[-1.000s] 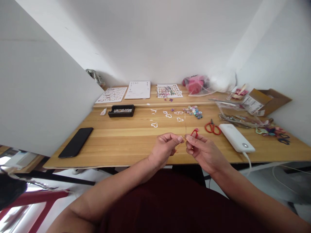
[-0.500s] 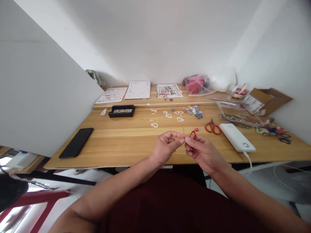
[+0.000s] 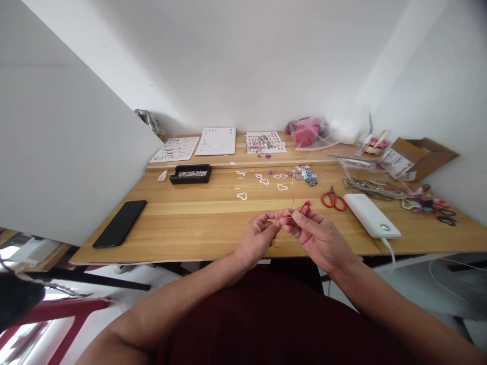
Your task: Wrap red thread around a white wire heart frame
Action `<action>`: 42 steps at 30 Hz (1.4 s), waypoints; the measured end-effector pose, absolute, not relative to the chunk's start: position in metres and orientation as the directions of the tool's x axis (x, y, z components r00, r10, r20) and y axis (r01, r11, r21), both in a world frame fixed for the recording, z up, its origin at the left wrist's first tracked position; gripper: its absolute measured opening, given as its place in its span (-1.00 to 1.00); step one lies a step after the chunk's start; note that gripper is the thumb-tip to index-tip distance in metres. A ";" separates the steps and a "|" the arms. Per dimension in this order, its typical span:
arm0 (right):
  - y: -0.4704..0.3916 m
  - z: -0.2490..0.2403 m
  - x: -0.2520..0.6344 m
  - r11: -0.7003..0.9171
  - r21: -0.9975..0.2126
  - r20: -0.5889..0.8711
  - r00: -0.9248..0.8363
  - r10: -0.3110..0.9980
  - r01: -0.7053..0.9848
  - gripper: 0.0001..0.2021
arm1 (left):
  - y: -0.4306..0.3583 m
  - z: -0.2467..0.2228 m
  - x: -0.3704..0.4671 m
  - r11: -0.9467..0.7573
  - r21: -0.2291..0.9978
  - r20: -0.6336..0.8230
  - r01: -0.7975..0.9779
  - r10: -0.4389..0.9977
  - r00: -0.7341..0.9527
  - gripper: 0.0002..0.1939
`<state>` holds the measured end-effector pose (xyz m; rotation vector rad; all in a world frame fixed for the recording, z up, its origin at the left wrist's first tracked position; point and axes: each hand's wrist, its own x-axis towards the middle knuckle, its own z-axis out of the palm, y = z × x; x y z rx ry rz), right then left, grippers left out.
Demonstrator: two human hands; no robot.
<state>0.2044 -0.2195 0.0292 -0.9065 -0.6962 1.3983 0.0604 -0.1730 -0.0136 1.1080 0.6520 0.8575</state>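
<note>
Both hands are raised over the front middle of the wooden table. My right hand [image 3: 323, 235] is closed in a pinch on a thin red paper strip [image 3: 305, 206], whose looped part stands up behind the thumb. Facing it, my left hand [image 3: 254, 238] has thumb and forefinger pressed together, the fingertips close to those of the right. A thin orange-red end [image 3: 274, 243] hangs just below the left fingertips. Exactly what lies between the left fingers is too small to tell. A fine line rises above the right fingers; its kind is unclear.
Red-handled scissors [image 3: 334, 199] and a white power bank [image 3: 372, 215] lie right of my hands. White paper outlines [image 3: 242, 195] and rolled paper coils [image 3: 306, 175] are ahead. A black tray [image 3: 190, 174] and phone [image 3: 119, 224] are left, a cardboard box [image 3: 426, 157] far right.
Both hands have shifted slightly and the left fingertips have drawn a little lower and left. The red loop has tilted right, over the small pink-red coil.
</note>
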 end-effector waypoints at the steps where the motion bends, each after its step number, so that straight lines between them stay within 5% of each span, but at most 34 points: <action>1: -0.220 0.029 0.204 -0.049 -0.865 -0.104 0.082 0.991 -0.499 -0.82 | -0.172 -0.013 0.060 0.199 0.947 -0.036 -0.251 0.844 0.535 -0.62; 14: -0.222 0.028 0.205 -0.108 -0.961 -0.144 0.124 0.982 -0.256 -0.62 | -0.152 0.021 0.049 -0.144 0.987 0.163 -0.078 0.840 0.518 -0.80; 28: -0.222 0.029 0.206 -0.103 -0.982 -0.126 0.144 0.982 -0.158 -0.58 | -0.157 0.013 0.054 -0.188 0.982 0.168 -0.009 0.854 0.493 -0.80; 35: -0.218 0.024 0.206 -0.079 -0.985 -0.111 0.205 0.973 -0.155 -0.60 | -0.169 0.008 0.061 -0.119 0.992 0.124 -0.039 0.918 0.376 -0.77; 42: -0.220 0.025 0.209 -0.155 -0.968 -0.182 0.126 0.975 -0.198 -0.59 | -0.161 0.003 0.059 0.138 0.977 -0.041 -0.164 0.871 0.489 -0.66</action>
